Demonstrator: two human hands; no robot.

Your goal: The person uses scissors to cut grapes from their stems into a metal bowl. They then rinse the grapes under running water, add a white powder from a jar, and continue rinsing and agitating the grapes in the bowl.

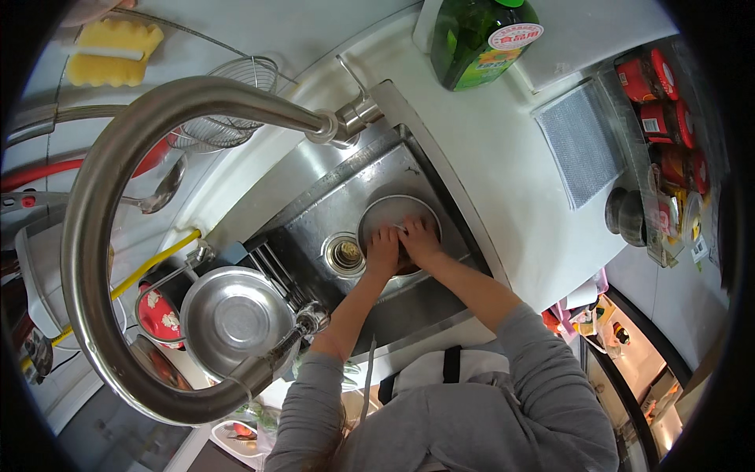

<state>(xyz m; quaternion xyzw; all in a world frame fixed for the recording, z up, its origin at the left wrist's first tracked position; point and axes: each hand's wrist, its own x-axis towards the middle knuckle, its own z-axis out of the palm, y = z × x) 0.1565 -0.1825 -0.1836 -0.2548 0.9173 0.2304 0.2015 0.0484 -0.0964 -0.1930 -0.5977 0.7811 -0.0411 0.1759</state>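
Note:
In the head view a round metal bowl (399, 200) sits in the steel sink (330, 206), right of the drain (346, 256). My left hand (384, 248) reaches into the bowl's left side, fingers curled down. Beside it, my right hand (421, 244) is in the bowl too, its fingers bent inward near the other's. Something dark and a small pale bit show under and between them; I cannot make out what either is.
A large looped faucet (118, 149) arches over the left side, above a steel pan (236, 318). A green bottle (476, 51), a folded grey mesh cloth (578, 141) and red-lidded jars (657, 118) line the counter (507, 197). A yellow sponge (102, 59) is upper left.

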